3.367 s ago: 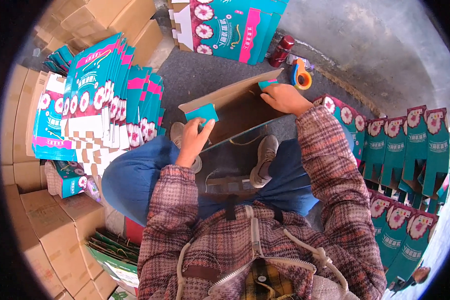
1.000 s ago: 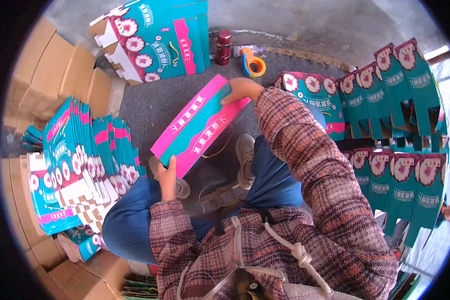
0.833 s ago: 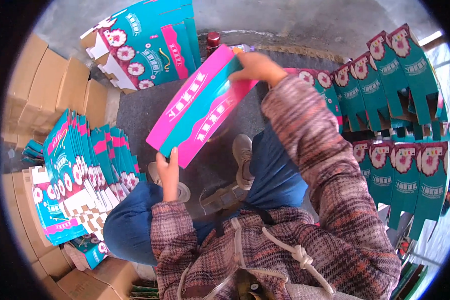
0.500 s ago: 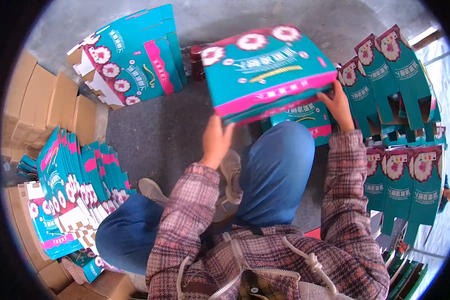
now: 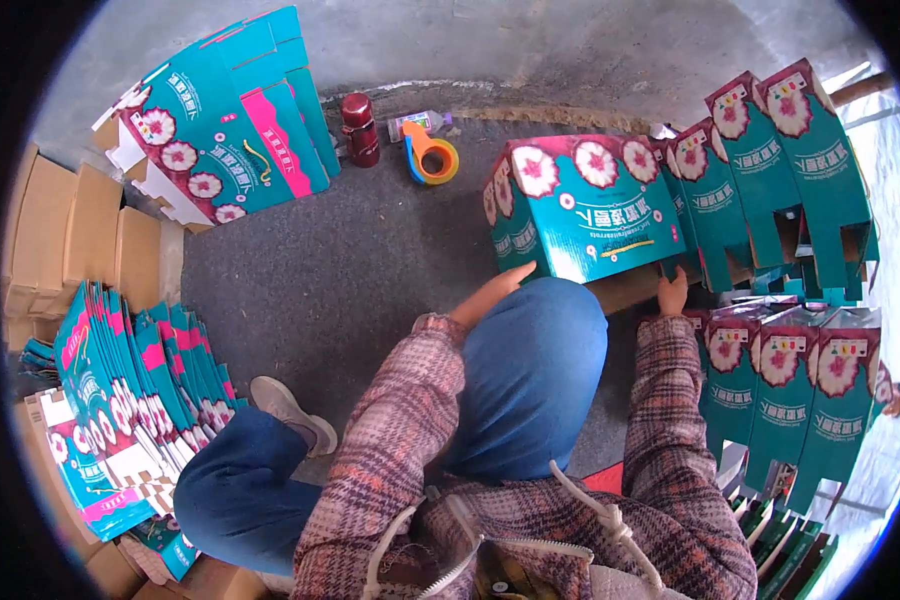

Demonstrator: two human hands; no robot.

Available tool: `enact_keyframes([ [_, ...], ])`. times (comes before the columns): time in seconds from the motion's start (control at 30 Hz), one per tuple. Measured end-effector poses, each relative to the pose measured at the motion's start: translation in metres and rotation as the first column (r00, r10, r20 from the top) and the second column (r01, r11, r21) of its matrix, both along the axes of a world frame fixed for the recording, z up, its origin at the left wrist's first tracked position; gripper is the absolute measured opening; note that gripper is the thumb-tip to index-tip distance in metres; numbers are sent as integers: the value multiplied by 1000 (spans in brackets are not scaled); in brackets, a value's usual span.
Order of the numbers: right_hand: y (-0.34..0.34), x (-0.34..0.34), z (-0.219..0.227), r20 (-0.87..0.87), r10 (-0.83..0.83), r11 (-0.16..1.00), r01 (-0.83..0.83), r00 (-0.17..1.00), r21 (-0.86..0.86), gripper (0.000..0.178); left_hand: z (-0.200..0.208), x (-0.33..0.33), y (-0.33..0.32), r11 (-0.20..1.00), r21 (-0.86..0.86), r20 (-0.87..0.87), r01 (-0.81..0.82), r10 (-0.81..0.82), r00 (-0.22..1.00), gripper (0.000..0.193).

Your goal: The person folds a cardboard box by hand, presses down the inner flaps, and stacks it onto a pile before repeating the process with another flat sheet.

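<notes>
Teal carton (image 5: 602, 215) lying long axis crosswise.
We are noting right hand (image 5: 673, 293) gripping its near edge; left hand (image 5: 500, 288) touching near-left corner, finger closure hidden.

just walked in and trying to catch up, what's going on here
A person in a plaid jacket has both hands on a teal box: the left hand at its near left corner, the right hand gripping its near edge by the right corner. The box sits just left of rows of similar boxes. Flat cartons are stacked at the person's left, and a flask and tape are near the wall.
</notes>
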State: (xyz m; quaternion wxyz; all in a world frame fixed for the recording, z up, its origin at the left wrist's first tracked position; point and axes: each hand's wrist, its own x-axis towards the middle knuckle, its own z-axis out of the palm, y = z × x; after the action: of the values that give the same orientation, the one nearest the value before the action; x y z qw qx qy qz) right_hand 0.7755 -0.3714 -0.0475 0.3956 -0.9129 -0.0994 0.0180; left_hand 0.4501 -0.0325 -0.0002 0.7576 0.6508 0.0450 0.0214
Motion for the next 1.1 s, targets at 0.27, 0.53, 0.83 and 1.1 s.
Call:
enact_keyframes([
  [0.27,227,-211,116,401,632,771,-488,663,-408,77,-17,-58,13,814,389,47,-430,449,892,44],
  [0.53,256,-177,61,445,594,751,-266,670,-604,81,108,-201,-18,785,389,-146,-483,570,809,41],
  [0.83,242,-95,39,341,762,629,-504,551,-592,72,200,-331,-51,740,338,-62,-581,634,771,49],
  [1.1,284,-328,263,-273,947,253,-917,170,307,42,253,-470,-33,-312,808,476,-500,845,242,43],
])
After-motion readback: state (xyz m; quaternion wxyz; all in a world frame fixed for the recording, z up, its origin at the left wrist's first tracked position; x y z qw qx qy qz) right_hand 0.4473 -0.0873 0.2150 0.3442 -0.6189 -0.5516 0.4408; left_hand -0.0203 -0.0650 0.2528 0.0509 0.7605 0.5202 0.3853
